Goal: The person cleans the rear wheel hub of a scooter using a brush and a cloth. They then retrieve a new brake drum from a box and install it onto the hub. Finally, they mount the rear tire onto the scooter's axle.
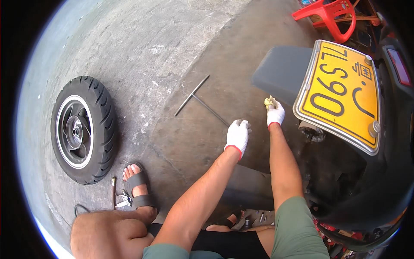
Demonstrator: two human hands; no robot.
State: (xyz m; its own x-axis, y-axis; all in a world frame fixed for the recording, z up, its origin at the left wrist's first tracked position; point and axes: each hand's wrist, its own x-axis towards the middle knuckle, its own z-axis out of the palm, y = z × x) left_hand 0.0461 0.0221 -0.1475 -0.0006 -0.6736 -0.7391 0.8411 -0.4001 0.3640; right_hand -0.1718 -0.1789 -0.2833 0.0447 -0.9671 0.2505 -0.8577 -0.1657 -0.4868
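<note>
My left hand [238, 136], in a white glove with a red cuff, is closed with its fingers curled. A T-handle wrench [192, 95] stretches away to the upper left, and the end of its shaft disappears behind this hand. Whether the fingers grip the shaft or something else is hidden. My right hand [276, 115], gloved the same way, pinches a small crumpled yellowish piece [269, 102], perhaps a rag. It is just left of the yellow licence plate [345, 93] on the dark rear of a motor scooter [340, 185], below a grey flap [280, 71].
A loose scooter wheel with its tyre [108, 121] is on the concrete at left. Beside my sandalled foot [139, 185] is a small metal fitting with a hose [123, 199]. Several sockets [248, 222] lie below my arms. A red plastic chair [328, 17] stands at the upper right.
</note>
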